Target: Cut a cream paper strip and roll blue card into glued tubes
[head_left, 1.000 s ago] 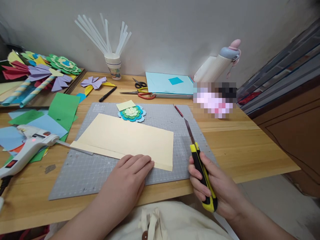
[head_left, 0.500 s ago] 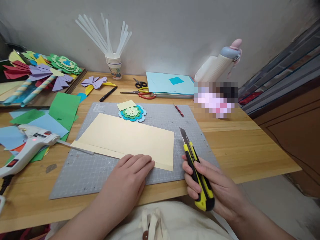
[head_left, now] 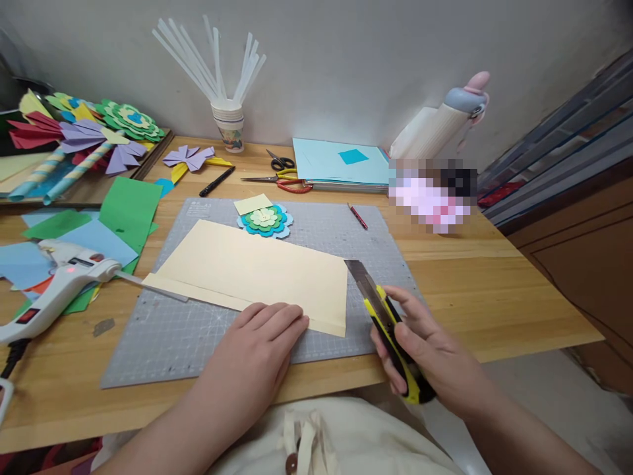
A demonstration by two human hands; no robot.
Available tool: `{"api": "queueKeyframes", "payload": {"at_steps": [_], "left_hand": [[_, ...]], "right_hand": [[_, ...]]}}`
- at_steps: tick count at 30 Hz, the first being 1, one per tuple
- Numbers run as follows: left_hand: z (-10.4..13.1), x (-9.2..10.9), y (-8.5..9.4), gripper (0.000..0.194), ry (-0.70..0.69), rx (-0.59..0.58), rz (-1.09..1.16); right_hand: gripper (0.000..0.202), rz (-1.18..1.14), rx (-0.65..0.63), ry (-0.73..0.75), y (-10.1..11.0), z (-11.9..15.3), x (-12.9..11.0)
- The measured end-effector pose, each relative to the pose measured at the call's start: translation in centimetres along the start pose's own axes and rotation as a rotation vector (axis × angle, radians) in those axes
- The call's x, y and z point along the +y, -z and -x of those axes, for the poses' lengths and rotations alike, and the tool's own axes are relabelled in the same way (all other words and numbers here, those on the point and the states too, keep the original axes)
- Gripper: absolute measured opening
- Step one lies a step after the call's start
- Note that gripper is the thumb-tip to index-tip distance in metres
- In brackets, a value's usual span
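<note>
My left hand (head_left: 267, 343) lies on the lower edge of a cream sheet of paper (head_left: 252, 270), fingers lying fairly flat and close together. A strip along the sheet's near edge is marked off by a line or crease. My right hand (head_left: 425, 349) is closed around a yellow-and-black utility knife (head_left: 390, 330), its blade out and pointing up and left, close to the sheet's right edge. Whether the blade touches the paper I cannot tell. Beneath the sheet is a grey cutting mat (head_left: 198, 356). A layered paper flower (head_left: 264, 221) rests behind the sheet.
A white glue gun (head_left: 74, 284) lies on coloured paper pieces (head_left: 131, 211) at left. Scissors (head_left: 281, 161), a black pen (head_left: 216, 181) and a cup of glue sticks (head_left: 230, 128) are toward the wall. A red pencil (head_left: 357, 216) lies on the mat; a bottle (head_left: 445, 125) stands back right.
The knife in my right hand has tilted further left, and more of its blade shows. My right thumb and fingers have shifted on the handle. My left hand stays on the paper.
</note>
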State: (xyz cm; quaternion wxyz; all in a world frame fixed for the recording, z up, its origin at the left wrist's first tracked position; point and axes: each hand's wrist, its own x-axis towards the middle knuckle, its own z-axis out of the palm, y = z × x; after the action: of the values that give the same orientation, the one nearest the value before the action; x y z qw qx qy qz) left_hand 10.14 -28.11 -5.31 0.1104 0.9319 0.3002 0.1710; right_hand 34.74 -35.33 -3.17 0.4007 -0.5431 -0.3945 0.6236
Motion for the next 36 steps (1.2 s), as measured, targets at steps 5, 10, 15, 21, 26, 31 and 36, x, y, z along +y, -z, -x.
{"api": "queueKeyframes", "payload": {"at_steps": [5, 10, 15, 21, 26, 31, 36], "left_hand": [[0.0, 0.0, 0.1, 0.035, -0.007, 0.009, 0.000], [0.0, 0.0, 0.1, 0.036, 0.000, -0.010, 0.010], [0.0, 0.0, 0.1, 0.037, -0.008, -0.024, 0.000], [0.1, -0.1, 0.0, 0.038, -0.015, -0.024, 0.006], [0.1, -0.1, -0.2, 0.036, -0.018, -0.031, -0.004], [0.2, -0.2, -0.2, 0.035, -0.019, -0.034, -0.001], [0.2, -0.2, -0.1, 0.037, -0.018, -0.044, 0.005]], "right_hand": [[0.033, 0.892, -0.016, 0.263, 2.2, -0.2, -1.7], [0.050, 1.305, -0.132, 0.424, 2.0, -0.3, -2.5], [0.049, 1.429, -0.079, 0.528, 1.3, -0.5, -2.1], [0.051, 1.424, -0.071, 0.558, 0.9, -0.7, -1.9], [0.048, 1.433, -0.061, 0.539, 0.9, -0.6, -1.9], [0.047, 1.475, -0.091, 0.503, 0.9, -0.7, -1.8], [0.048, 1.476, -0.095, 0.498, 0.9, -0.8, -1.7]]}}
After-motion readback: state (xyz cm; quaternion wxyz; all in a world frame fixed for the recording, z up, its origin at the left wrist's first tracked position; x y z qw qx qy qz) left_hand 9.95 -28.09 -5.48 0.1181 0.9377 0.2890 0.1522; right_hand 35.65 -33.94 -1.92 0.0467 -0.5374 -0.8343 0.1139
